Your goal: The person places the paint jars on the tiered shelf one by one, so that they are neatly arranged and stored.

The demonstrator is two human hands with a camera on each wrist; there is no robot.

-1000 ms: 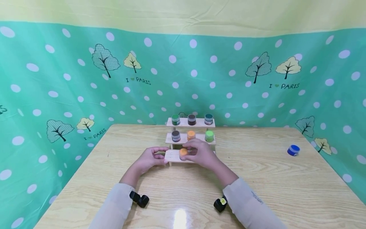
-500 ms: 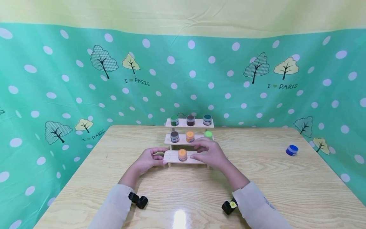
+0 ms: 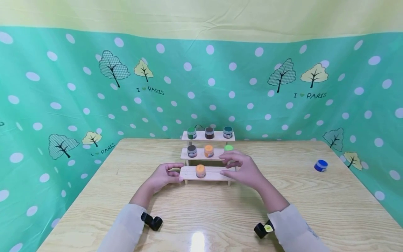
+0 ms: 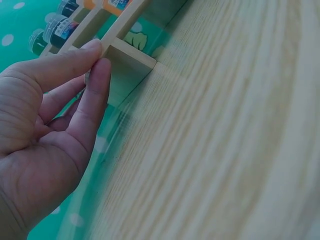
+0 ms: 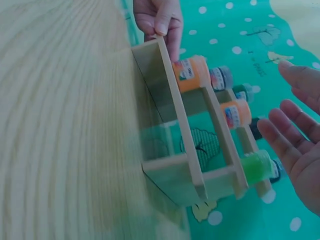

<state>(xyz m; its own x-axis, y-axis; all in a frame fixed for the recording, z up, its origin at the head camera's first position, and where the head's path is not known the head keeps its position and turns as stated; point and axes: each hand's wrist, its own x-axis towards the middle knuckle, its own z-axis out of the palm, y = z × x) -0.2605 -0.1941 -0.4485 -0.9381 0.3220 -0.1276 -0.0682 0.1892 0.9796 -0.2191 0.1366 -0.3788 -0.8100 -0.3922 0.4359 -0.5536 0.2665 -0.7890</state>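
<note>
A three-tier wooden display rack [image 3: 216,176] stands on the table, small paint jars on its tiers. At the left end of its lowest tier, my left hand [image 3: 163,177] pinches the corner between thumb and fingers, as the left wrist view [image 4: 55,105] also shows. An orange paint jar [image 3: 200,171] stands upright on that tier, left of centre. Over the rack's right end hovers my right hand [image 3: 244,170], fingers apart and holding nothing; it partly hides a light green jar [image 3: 228,148] on the middle tier.
Beside that green jar stand another orange jar [image 3: 209,151] and a dark jar [image 3: 192,151]. The top tier carries green [image 3: 191,133], dark brown [image 3: 209,133] and teal [image 3: 228,132] jars. A blue jar [image 3: 320,165] sits far right on the table [image 3: 299,196]. Behind hangs a dotted curtain [image 3: 195,70].
My right hand has let go of the orange jar on the lowest tier and drawn away to the right. My left hand keeps its place at the rack.
</note>
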